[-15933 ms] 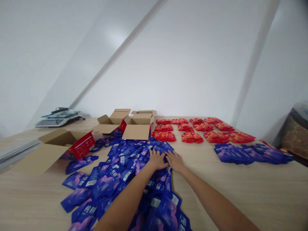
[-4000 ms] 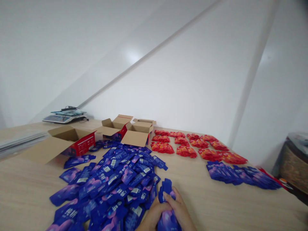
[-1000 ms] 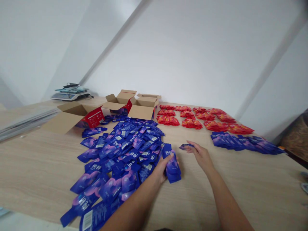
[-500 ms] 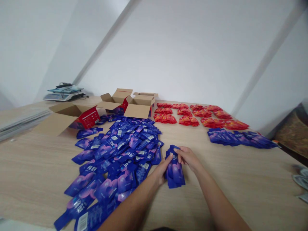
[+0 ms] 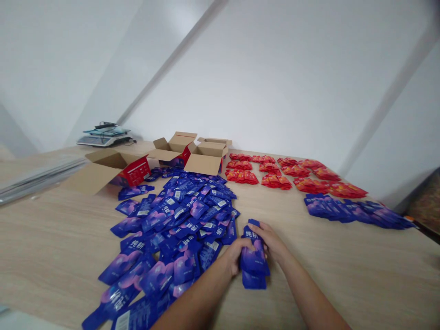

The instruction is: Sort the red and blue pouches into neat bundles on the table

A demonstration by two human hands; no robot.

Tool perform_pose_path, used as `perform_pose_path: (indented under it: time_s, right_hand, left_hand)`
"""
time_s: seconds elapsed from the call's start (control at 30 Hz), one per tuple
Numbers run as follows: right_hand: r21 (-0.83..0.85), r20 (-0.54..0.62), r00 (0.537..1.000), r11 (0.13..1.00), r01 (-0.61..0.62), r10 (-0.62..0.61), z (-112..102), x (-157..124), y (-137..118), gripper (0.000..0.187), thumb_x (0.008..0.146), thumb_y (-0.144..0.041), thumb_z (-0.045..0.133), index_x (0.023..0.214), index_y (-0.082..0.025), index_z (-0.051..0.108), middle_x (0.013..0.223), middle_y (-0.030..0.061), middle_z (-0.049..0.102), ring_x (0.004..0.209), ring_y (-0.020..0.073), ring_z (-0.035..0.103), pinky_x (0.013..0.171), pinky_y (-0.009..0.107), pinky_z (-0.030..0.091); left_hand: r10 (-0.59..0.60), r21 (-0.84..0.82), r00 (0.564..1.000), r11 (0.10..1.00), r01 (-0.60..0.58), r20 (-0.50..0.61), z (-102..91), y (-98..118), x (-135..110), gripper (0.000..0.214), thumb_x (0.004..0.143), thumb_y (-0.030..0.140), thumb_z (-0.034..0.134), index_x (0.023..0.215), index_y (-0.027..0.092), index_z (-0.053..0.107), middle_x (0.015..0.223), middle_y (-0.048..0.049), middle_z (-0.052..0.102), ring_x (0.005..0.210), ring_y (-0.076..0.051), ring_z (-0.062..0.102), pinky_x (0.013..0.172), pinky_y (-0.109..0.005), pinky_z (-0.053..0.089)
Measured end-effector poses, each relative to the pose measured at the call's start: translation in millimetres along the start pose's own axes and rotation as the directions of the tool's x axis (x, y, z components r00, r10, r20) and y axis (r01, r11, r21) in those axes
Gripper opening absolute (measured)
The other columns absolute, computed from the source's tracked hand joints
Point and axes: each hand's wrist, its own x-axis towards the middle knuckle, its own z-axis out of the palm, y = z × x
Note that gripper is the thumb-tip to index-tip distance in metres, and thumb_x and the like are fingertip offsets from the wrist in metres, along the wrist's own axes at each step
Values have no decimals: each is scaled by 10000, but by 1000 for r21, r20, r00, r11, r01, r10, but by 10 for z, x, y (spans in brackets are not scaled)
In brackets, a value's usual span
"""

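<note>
A small stack of blue-purple pouches is held between my two hands, above the table in front of me. My left hand grips the stack from its left side, thumb lying across the front. My right hand closes on the upper right edge near the narrow neck end. Just left of my hands spreads a large loose heap of the same blue pouches, overlapping at many angles, some with white barcode labels upward.
Open cardboard boxes stand behind the heap. Red pouches lie in several bundles at the back right, with a row of blue pouches before them. A scale sits at the far left of the wooden table.
The pouches in my hands are squared closer together, and my left thumb now reaches across their front. The view has shifted, so everything sits slightly lower and further right.
</note>
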Motion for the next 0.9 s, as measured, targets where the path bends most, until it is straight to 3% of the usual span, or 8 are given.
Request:
perform_pose_path:
  time_s: [0.07, 0.17, 0.37, 0.4, 0.5, 0.57, 0.67, 0.9]
  right_hand:
    - [129, 77, 996, 990, -59, 49, 59, -12, 16, 377, 672, -514, 646, 817, -166, 631, 703, 40, 688, 522, 151, 606, 462, 240, 444]
    - [211, 32, 999, 977, -6, -1, 145, 29, 64, 340, 653, -507, 662, 718, -175, 624, 647, 30, 683, 562, 171, 629, 556, 268, 492]
    - [-135, -162, 985, 990, 40, -62, 153, 431, 89, 467, 802, -558, 402, 639, -175, 611, 592, 70, 675, 531, 205, 634, 555, 320, 502]
    - [-260, -188, 973, 962, 85, -137, 139, 543, 57, 493, 832, -536, 344, 661, -166, 621, 613, 84, 682, 552, 209, 642, 558, 321, 502]
    - [-610, -20, 903, 721, 329, -429, 125, 911, -86, 417, 872, -371, 304, 849, -154, 659, 791, 101, 712, 742, 207, 663, 699, 329, 504]
    - [-665, 53, 877, 638, 388, -477, 154, 1142, -174, 275, 803, -272, 451, 957, -188, 663, 982, 85, 694, 948, 210, 622, 860, 343, 452]
    - [-713, 146, 853, 544, 442, -502, 239, 1402, -227, 368, 694, -125, 552, 1031, -218, 668, 1173, 72, 623, 1130, 214, 516, 1001, 344, 336]
    - [-737, 181, 807, 466, 490, -562, 278, 1495, -189, 256, 824, -237, 470, 897, -195, 712, 1099, 102, 655, 1079, 230, 531, 986, 375, 337]
  left_hand:
    - [-11, 6, 1000, 1000, 11, -25, 8, 9, -5, 267, 538, 149, 511, 760, 79, 642, 673, -88, 680, 615, -175, 641, 660, -265, 481]
    - [2, -6, 996, 1000, -2, -85, 6, 15, 0, 236, 530, 142, 513, 730, 96, 631, 617, -66, 664, 557, -178, 627, 632, -273, 477]
    - [107, -59, 987, 992, -115, -120, -26, 19, 20, 311, 533, 102, 518, 824, 98, 630, 658, -58, 670, 580, -179, 629, 639, -278, 465]
    - [115, -84, 989, 989, -123, -96, -29, 19, 22, 320, 540, 106, 517, 839, 88, 631, 679, -71, 673, 609, -182, 635, 659, -279, 465]
    - [155, -224, 988, 963, -150, 4, -45, 19, 30, 345, 568, 128, 514, 893, 89, 624, 746, -82, 675, 694, -187, 642, 719, -290, 459]
    - [215, -327, 976, 925, -193, 32, -63, 22, 40, 376, 577, 125, 517, 942, 124, 607, 785, -64, 674, 724, -185, 641, 741, -300, 451]
    - [253, -407, 967, 885, -225, 14, -99, 28, 55, 381, 594, 133, 526, 970, 138, 591, 809, -64, 672, 719, -181, 637, 745, -303, 443]
    - [252, -423, 966, 883, -202, 65, -141, 9, 67, 383, 603, 155, 533, 980, 128, 588, 847, -84, 672, 745, -206, 638, 766, -332, 444]
